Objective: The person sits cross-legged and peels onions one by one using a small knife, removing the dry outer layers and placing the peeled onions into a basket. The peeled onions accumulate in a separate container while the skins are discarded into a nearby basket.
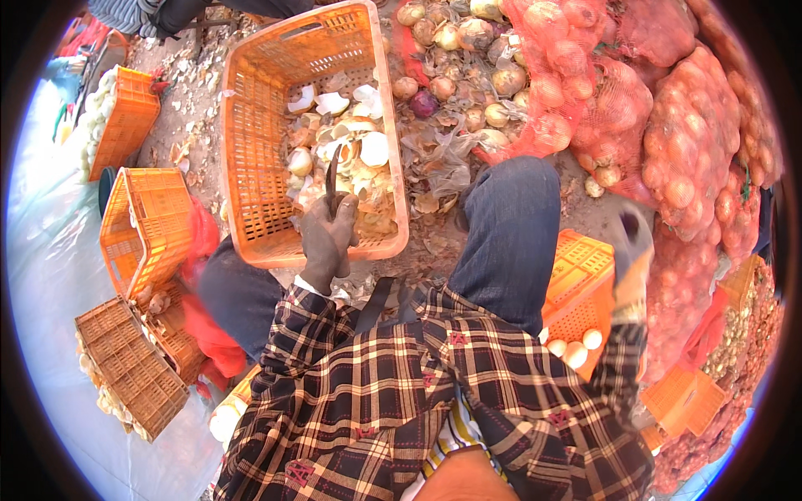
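Note:
My left hand point(329, 235), in a dark grey work glove, grips a knife with a dark, curved blade point(333, 172) pointing away from me. It is over the near edge of a large orange plastic crate point(307, 32). Onion skins and cut onion pieces point(360, 178) lie inside this crate. Blurred by motion, my gloved right hand point(630, 250) is out to the right, beside a second orange crate point(579, 263). Whether it holds anything is unclear. Several peeled white onions point(574, 354) are in that second crate.
Unpeeled onions point(475, 34) and one red onion point(423, 104) lie on the ground beyond my right knee. Red mesh sacks of onions point(689, 138) are piled along the right. Orange crates point(147, 228) stand at left beside plastic sheeting point(47, 263). Another person's leg point(182, 14) shows at top left.

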`<state>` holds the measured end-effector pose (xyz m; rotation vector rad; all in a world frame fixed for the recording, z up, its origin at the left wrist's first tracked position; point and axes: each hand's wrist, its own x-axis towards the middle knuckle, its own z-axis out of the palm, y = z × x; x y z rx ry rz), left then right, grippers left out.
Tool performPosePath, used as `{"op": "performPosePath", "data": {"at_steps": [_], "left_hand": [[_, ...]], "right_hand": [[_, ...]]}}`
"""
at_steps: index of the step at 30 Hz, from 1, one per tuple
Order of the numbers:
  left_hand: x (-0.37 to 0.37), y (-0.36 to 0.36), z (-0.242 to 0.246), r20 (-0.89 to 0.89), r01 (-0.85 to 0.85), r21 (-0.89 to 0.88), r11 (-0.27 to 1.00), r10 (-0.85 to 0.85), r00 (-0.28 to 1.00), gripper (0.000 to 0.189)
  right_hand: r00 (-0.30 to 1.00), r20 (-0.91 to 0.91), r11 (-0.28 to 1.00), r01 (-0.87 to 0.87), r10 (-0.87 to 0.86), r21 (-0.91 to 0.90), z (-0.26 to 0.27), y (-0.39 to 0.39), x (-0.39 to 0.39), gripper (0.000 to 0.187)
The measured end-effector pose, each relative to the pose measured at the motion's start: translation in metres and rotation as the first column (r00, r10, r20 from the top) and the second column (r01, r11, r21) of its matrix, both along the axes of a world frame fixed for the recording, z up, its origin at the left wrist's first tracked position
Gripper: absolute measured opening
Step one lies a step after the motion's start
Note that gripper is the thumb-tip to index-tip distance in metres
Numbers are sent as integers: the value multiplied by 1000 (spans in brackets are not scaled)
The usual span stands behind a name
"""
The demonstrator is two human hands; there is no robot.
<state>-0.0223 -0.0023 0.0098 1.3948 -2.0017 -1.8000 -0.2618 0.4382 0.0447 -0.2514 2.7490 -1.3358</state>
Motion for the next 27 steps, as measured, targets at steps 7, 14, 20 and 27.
{"op": "performPosePath", "data": {"at_steps": [7, 14, 20, 27], "left_hand": [[-1, 7, 3, -1, 39, 44, 998, -39, 999, 35], [0, 1, -1, 76, -28, 63, 998, 23, 997, 39], [-9, -6, 1, 172, -57, 172, 984, 27, 985, 46], [-9, -7, 3, 149, -92, 159, 983, 69, 986, 44]], "right_hand": [[843, -174, 844, -449, 509, 293, -105, -198, -104, 41], [490, 123, 58, -338, 863, 939, -227, -250, -156, 34], [418, 622, -329, -584, 663, 743, -258, -259, -175, 40], [790, 393, 617, -613, 471, 494, -170, -292, -165, 53]]}}
